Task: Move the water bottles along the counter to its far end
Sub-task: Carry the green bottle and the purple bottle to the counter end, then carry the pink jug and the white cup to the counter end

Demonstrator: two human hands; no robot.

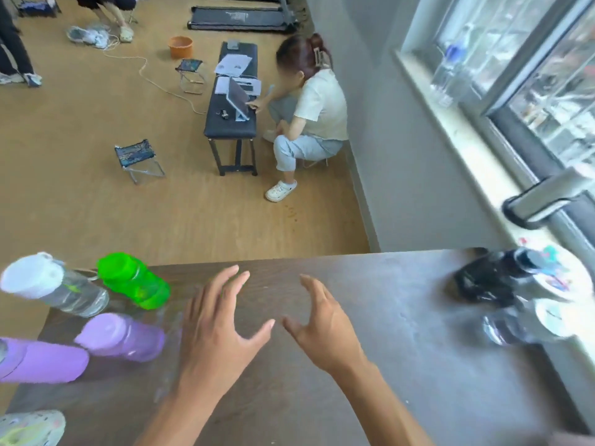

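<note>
- Four bottles are standing bunched at the counter's left end, around nine o'clock from the hands: a green bottle, a clear bottle with a white cap, and two purple bottles.
- All four are appearing upright, long axes vertical and caps pointing up; the wide lens is making them lean outward toward ten o'clock.
- Two more, a dark bottle and a clear one, are blurring at three o'clock, near the window side; which way they are pointing I cannot tell.
- Both hands are hovering over bare counter between the groups, the left hand and the right hand spread wide with fingers apart, holding nothing.
- Trouble, I'm guessing, is waiting in the crowding: reaching for one bottle could be knocking its close neighbour over, and the clear white-capped one is sitting right at the counter's edge, so a nudge could be sending it to the floor.
- Tall, narrow bodies are looking tippy if pushed high up rather than lifted.
</note>
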